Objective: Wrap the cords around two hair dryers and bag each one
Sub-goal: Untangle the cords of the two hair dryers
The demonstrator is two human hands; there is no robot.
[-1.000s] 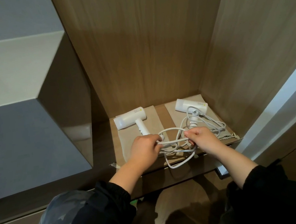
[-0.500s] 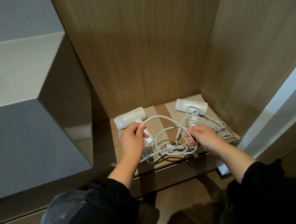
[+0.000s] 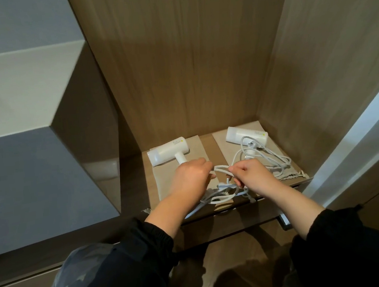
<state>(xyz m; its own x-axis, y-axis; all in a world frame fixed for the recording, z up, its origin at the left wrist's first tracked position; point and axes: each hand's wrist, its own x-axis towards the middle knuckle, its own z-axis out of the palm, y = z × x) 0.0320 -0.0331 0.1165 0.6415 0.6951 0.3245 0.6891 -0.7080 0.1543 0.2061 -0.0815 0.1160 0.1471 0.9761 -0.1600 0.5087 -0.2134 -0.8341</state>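
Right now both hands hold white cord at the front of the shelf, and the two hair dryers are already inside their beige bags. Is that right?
Not quite. In the head view the left hand and right hand do hold the cord, but the left dryer and right dryer lie on top of the flat left bag and right bag, not inside.

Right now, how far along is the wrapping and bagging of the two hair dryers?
Nothing is finished yet. In hand: the left hand and right hand hold loops of the left dryer's cord, not wound round the left dryer. Left: finish that wrap, wrap the right dryer's cord, lying loose by the right dryer, then bag both; the left bag and right bag lie flat under them.
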